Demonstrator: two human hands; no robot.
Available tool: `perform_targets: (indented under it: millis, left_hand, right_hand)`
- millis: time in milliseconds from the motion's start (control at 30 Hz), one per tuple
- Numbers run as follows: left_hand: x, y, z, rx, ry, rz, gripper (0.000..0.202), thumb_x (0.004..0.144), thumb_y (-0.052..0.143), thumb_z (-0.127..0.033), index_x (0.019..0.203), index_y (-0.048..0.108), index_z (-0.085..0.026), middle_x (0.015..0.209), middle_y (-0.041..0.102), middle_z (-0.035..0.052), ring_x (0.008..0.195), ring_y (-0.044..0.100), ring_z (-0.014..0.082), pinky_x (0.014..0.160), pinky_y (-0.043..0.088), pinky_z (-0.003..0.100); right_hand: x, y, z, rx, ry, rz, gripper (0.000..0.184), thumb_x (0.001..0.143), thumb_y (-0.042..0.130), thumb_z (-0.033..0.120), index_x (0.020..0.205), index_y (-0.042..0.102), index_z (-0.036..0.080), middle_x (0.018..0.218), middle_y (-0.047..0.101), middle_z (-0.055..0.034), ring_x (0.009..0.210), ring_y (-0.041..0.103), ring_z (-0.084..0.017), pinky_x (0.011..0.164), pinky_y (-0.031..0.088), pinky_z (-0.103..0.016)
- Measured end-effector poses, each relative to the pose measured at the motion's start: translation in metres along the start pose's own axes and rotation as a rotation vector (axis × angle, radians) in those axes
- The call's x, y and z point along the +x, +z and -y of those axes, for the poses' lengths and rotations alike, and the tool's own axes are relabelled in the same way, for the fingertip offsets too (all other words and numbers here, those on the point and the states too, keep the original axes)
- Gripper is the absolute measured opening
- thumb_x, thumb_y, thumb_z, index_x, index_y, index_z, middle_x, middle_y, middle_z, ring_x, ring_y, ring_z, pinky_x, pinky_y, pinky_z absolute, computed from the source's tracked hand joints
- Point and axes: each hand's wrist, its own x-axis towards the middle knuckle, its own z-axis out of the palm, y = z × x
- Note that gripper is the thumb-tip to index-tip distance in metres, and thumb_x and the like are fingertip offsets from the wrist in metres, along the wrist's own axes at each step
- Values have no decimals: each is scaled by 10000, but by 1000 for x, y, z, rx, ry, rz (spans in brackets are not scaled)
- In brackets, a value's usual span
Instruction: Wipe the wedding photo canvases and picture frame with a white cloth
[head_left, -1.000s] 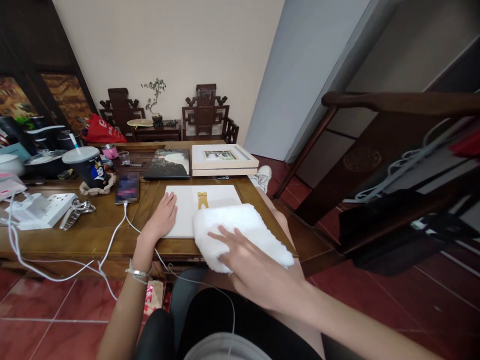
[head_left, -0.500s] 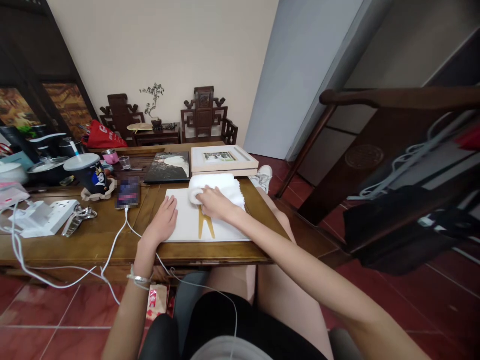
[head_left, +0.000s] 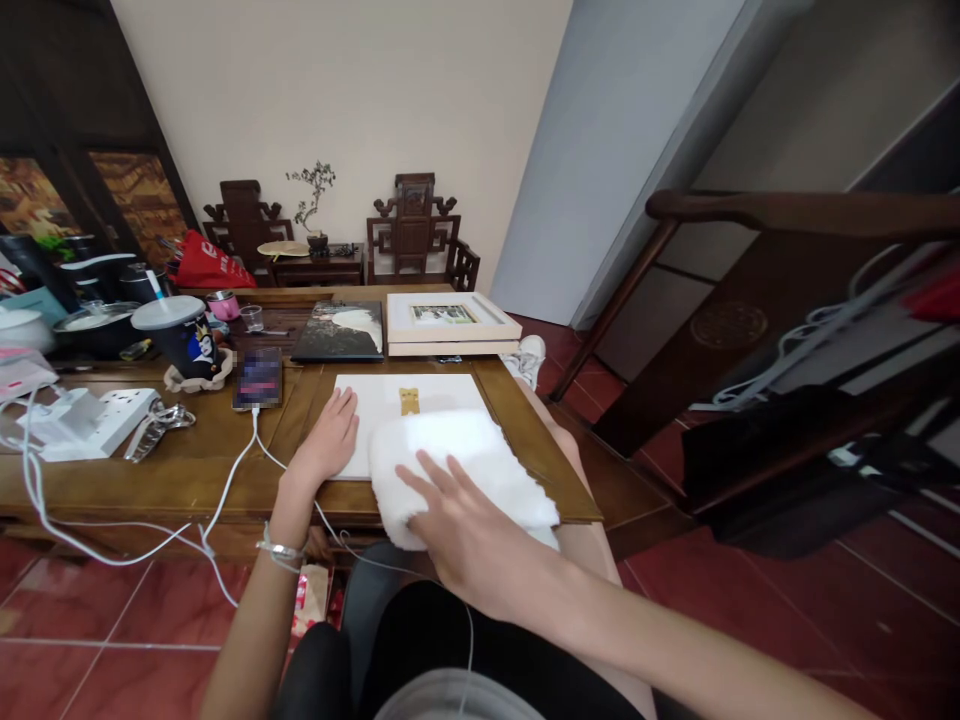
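A white canvas [head_left: 382, 405] with a small yellow cat figure lies flat on the wooden table [head_left: 187, 470] in front of me. My left hand [head_left: 328, 440] rests flat and open on the canvas's left edge. My right hand [head_left: 469, 530] presses, fingers spread, on a fluffy white cloth [head_left: 457, 465] that covers the near half of the canvas and hangs over the table's front edge.
Behind the canvas lie a dark painting [head_left: 339, 330] and stacked framed pictures [head_left: 448, 322]. A phone [head_left: 257, 378] on a white cable, a black lidded cup [head_left: 176, 335], a power strip [head_left: 105, 420] and keys sit to the left. A dark wooden chair [head_left: 787, 330] stands at right.
My right hand pulled the white cloth from the far end of the canvas back to the near edge, covering most of the yellow figure. My left hand stayed put.
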Motion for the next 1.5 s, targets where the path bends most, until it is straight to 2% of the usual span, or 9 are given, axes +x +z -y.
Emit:
perform_targets:
  millis: [133,367,500,633,733,867,1000,1333,1500]
  left_hand:
    - [0,0,0,1,-3,3,546,948,255,-288,1399,382,-8,1531,296,204,1455,176,269,1190,186,468]
    - [-1,-2,-4,-31,-19,-37,559,948,264,-302,1401,376,6,1529,298,210,1450,203,258,1193,188,440]
    - [0,-2,-4,-52,-11,-103,534,947,264,-292,1371,428,-13,1485,388,207,1411,322,243,1185,229,411]
    - [0,-4,-1,-56,4,-86,511,908,311,-222,1354,458,-21,1455,434,206,1394,355,253,1171,266,430]
    - [-1,-5,-1,-67,15,-67,507,907,325,-218,1363,452,-37,1473,410,198,1404,334,255,1165,274,456]
    - [-1,-5,-4,-38,5,-64,500,938,286,-255,1354,467,-44,1472,417,187,1410,321,250,1167,269,455]
    - [-1,-4,-5,-23,4,-74,502,932,287,-253,1345,477,-39,1471,418,189,1405,333,246,1167,274,446]
    - [-2,-6,-9,-54,-22,-102,504,911,298,-234,1328,494,-32,1460,433,193,1395,355,250,1170,267,441]
    - [-3,-16,-21,-199,-47,-272,539,960,268,-360,1365,460,-59,1440,472,161,1363,410,209,1168,268,396]
  right_hand:
    - [12,-1,-12,15,26,-28,350,749,466,-3,988,700,98,1453,444,-178,1392,280,-394,1112,271,-567]
    - [86,-5,-61,-124,166,-67,371,797,438,30,1085,663,96,1305,564,-207,1293,424,-368,1008,382,-533]
    - [118,-1,-60,-172,228,-63,401,840,420,80,1178,635,110,1286,564,-213,1266,427,-407,977,370,-594]
    - [113,4,-36,-230,177,-86,438,862,409,97,1255,603,107,1377,487,-229,1322,358,-439,1018,307,-631]
    - [87,3,-17,-225,85,-77,413,856,428,106,1217,630,102,1371,492,-235,1329,356,-438,1027,315,-620]
    - [45,0,5,-161,12,57,366,799,512,105,1122,685,110,1417,455,-222,1348,320,-458,1052,298,-623]
    - [31,1,9,-123,-5,41,338,785,511,85,1055,713,117,1425,458,-204,1352,319,-453,1059,310,-598]
    - [107,-2,-60,-194,189,-79,360,832,449,96,1126,657,105,1297,566,-199,1243,452,-365,961,403,-508]
    - [126,0,-54,-204,227,-90,410,855,411,87,1203,627,103,1275,568,-211,1259,432,-399,978,358,-574]
